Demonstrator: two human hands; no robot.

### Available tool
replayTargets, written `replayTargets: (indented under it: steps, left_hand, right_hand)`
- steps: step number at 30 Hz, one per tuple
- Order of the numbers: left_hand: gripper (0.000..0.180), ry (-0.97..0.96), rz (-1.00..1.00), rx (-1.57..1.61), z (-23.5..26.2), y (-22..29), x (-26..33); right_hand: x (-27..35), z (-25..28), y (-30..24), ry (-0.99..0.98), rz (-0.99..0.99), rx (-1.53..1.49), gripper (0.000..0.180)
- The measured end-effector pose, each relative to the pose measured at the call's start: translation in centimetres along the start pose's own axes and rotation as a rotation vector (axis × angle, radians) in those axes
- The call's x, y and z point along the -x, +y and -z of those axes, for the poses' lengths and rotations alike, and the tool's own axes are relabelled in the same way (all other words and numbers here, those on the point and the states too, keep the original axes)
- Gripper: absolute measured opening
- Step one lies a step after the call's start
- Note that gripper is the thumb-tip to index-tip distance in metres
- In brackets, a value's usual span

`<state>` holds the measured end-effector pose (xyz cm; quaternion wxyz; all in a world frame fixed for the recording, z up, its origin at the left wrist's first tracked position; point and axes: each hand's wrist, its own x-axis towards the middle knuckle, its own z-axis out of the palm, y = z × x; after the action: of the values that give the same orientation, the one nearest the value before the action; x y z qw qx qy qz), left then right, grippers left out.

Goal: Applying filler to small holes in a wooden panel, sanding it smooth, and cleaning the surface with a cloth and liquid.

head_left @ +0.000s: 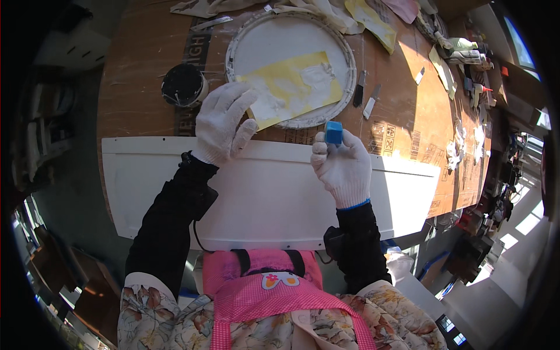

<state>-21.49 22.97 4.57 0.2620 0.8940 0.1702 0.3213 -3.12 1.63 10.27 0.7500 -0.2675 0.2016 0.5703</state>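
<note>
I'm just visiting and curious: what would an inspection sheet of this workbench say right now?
Surface: brown cardboard-covered table, sunlit on the right side.
Job's things: long white panel lying across the table's near edge; small blue block; yellow sheet lying in a round white tray.
Clutter: round black container, two small blades, scraps of yellow paper and rags along the far and right edges.
Grippers: left hand, white-gloved, fingers spread on the yellow sheet's corner; right hand, white-gloved, pinches the blue block above the panel.
Cables: a thin dark cord by the left sleeve.
Surroundings: cluttered shelves and tools on the right; details too small to tell.
</note>
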Motion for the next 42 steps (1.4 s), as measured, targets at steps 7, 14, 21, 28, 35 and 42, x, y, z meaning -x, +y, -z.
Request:
replayTargets:
  steps: [7,14,21,28,35,42]
  left_hand:
    - [0.060,-0.241,-0.124,-0.181,-1.7,-2.6,0.5]
    - [0.057,-0.284,-0.079,-0.186,-1.9,-2.8,0.4]
    - [0.058,-0.248,-0.041,-0.148,-2.1,-2.7,0.3]
    - [0.058,-0.246,-0.044,-0.152,-2.0,-2.7,0.2]
    - [0.058,-0.240,-0.038,-0.165,-2.2,-2.6,0.2]
    - [0.058,-0.240,-0.024,-0.164,-2.2,-2.5,0.2]
  right_hand:
    - [-5.8,-0.1,-2.2,0.326,0.791,0.959,0.038]
    - [-10.7,0.1,-3.2,0.381,1.113,1.670,0.042]
    - [-11.9,-0.4,-2.3,0.453,1.065,1.789,0.041]
    - [-12.0,-1.2,-2.0,0.423,1.064,1.820,0.040]
    - [-12.3,-0.9,-2.1,0.382,1.077,1.881,0.037]
    - [-11.1,-1.1,-3.1,0.377,0.989,1.956,0.037]
